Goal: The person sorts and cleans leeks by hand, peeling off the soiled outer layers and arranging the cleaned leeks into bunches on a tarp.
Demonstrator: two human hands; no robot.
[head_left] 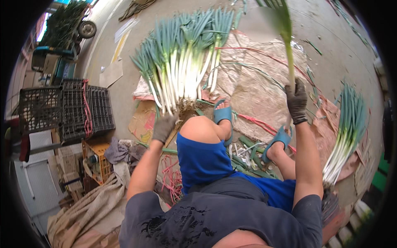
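My right hand (296,101), in a dark work glove, is closed around the pale stalk of a long green onion (290,62). Its green leaves point away from me and are blurred at the top. My left hand (164,128), in a grey-brown glove, is at the root end of a large pile of green onions (182,62); its fingertips are hidden, so I cannot make out a grip. The pile lies with white stalks and roots toward me. Another bunch of green onions (345,132) lies apart at the right.
Worn sacking (256,82) covers the ground, crossed by red and green twine. Trimmed leaf scraps (248,155) lie between my feet in blue sandals (223,114). Black plastic crates (66,108), a yellow crate (99,159) and crumpled cloth (93,206) are at left; a loaded vehicle (62,37) stands beyond.
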